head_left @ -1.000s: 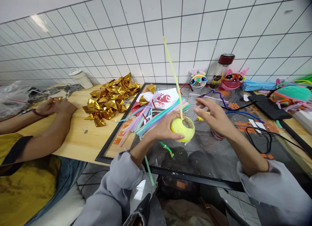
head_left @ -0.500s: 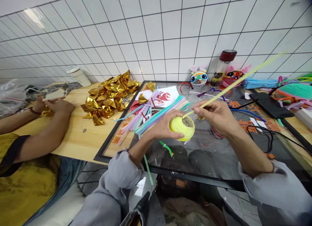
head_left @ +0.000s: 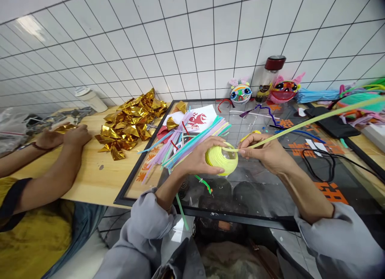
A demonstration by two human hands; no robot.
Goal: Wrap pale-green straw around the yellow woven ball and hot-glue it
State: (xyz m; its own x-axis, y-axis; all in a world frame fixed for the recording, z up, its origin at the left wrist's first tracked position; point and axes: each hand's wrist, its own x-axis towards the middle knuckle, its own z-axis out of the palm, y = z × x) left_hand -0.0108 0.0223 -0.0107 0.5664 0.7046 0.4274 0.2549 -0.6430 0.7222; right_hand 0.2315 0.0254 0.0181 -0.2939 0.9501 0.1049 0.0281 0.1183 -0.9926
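My left hand is wrapped round a yellow ball made of coiled pipe cleaner, with a round opening on its upper side. Between the thumb and fingers of my right hand is a long yellow pipe cleaner. One end of it lies against the rim of the ball's opening, and the rest stretches up to the right, past the picture's edge. Behind my left hand lies a bundle of pastel pipe cleaners. A short green pipe cleaner piece rests below the ball.
Gold foil pieces are heaped on the left. A co-worker's hands hold gold foil beside them. Along the wall stand two decorated animal-face balls and a bottle. A phone and black cable lie on the right.
My right hand has lowered the pipe cleaner to a flatter slant, and its near end now bends along the ball's opening. The view has shifted slightly. The co-worker's hands have moved slightly with the foil.
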